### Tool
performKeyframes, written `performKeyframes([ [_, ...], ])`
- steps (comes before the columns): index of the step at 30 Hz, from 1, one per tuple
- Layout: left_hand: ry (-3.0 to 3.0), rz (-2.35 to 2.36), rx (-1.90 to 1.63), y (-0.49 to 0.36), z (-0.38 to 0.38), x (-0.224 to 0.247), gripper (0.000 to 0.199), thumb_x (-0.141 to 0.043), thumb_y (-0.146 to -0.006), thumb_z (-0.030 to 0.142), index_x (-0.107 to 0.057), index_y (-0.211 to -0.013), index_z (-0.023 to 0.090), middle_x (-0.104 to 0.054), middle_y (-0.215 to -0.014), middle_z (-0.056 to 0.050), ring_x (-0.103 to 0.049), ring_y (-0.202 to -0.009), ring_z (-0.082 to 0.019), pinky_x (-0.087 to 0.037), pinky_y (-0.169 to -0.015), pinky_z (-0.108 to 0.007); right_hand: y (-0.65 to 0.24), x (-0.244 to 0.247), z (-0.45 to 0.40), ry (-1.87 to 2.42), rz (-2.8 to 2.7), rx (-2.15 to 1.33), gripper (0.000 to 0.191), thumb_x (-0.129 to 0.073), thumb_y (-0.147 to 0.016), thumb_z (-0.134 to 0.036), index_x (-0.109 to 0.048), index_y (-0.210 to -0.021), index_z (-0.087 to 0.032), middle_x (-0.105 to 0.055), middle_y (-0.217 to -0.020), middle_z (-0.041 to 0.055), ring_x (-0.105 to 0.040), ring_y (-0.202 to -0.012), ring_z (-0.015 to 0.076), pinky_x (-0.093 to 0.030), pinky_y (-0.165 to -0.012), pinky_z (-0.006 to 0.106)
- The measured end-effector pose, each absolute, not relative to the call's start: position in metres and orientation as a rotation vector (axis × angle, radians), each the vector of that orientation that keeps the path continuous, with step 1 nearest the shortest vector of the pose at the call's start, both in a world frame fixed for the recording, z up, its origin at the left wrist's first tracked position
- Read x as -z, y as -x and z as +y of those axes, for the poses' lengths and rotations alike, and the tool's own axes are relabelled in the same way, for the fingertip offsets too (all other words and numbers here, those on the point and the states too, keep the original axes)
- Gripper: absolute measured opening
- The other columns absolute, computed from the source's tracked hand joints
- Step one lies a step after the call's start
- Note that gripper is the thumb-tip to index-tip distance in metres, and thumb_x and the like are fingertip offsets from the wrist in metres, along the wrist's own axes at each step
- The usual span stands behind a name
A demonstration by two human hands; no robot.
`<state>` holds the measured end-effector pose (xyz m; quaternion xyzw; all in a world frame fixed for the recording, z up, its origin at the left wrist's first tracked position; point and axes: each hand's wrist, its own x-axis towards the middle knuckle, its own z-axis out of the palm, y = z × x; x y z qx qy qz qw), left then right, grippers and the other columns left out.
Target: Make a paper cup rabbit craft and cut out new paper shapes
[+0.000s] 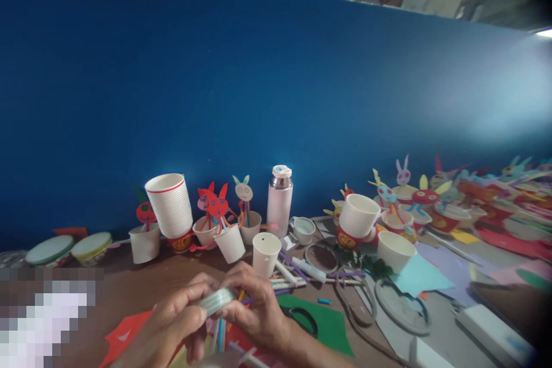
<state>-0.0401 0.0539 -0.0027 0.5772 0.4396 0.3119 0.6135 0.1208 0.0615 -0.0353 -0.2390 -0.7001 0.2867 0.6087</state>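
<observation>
Both hands at six o'clock low over the surface (129,287), left hand (168,322) and right hand (259,310) each closed in a grip on a roll of tape (218,301) between them, white paper cup (266,253) just beyond at twelve o'clock, green paper (332,322) at three o'clock.

One head-worn camera gives the only view, looking forward and slightly down across a cluttered table (142,284) toward a blue wall (259,86) that fills most of the picture. It sits close to the work: the left hand (170,322) and right hand (259,310) crowd the bottom edge, partly cut off, while the paper cups (170,204) and a flask (279,198) stand a little farther back against the wall. The view is tilted (the top of the wall slopes down to the right), and the far right side is blurred
</observation>
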Motion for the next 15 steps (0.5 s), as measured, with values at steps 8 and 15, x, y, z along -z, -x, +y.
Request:
performKeyframes([
  [8,-1.175,0.842,-0.731,0.042,0.059,0.006,0.023,-0.056,-0.067,0.032,-0.066,-0.076,0.014,-0.060,-0.049,0.000,-0.045,-0.031,-0.007,-0.027,-0.032,-0.015,-0.122,0.045,0.066,0.590,-1.592,-0.752,0.037,-0.056,-0.079,-0.051,-0.065,-0.084,-0.015,-0.058,-0.074,0.0041,-0.052,-0.066,0.0136,-0.042,-0.059,0.023],
  [15,-1.377,1.145,-0.815,0.039,0.053,0.001,0.031,-0.060,-0.073,0.045,-0.063,-0.081,0.015,-0.049,-0.040,0.005,-0.038,-0.032,-0.006,-0.026,-0.036,-0.017,-0.137,0.033,0.070,0.613,-1.788,-0.616,0.033,-0.059,-0.082,-0.035,-0.060,-0.110,-0.018,-0.061,-0.094,0.0078,-0.056,-0.079,0.0152,-0.046,-0.069,0.025],
])
